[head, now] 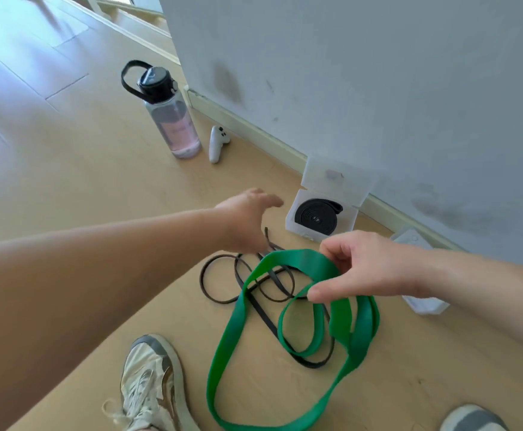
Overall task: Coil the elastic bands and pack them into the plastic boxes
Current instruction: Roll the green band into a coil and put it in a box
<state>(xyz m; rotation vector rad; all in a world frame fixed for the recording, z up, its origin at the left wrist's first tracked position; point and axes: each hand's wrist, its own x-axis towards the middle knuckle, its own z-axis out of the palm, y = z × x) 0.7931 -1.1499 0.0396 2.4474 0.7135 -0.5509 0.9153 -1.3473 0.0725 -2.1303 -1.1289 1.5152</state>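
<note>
A wide green elastic band [229, 346] lies in loose loops on the wooden floor, and my right hand [369, 269] pinches its upper part, lifting it. Under it a thin black band [219, 284] sprawls uncoiled. My left hand [247, 216] hovers above the black band's far end with fingers spread, holding nothing. By the wall an open clear plastic box [294, 225] holds a coiled black band [317, 216]; its lid leans on the baseboard. A second plastic box [425, 303] lies shut behind my right wrist, partly hidden.
A clear water bottle [173, 119] with a black cap stands on the floor at the back left, a white controller [216, 144] beside it. A grey wall [378, 88] runs along the right. My two shoes [151, 384] show at the bottom.
</note>
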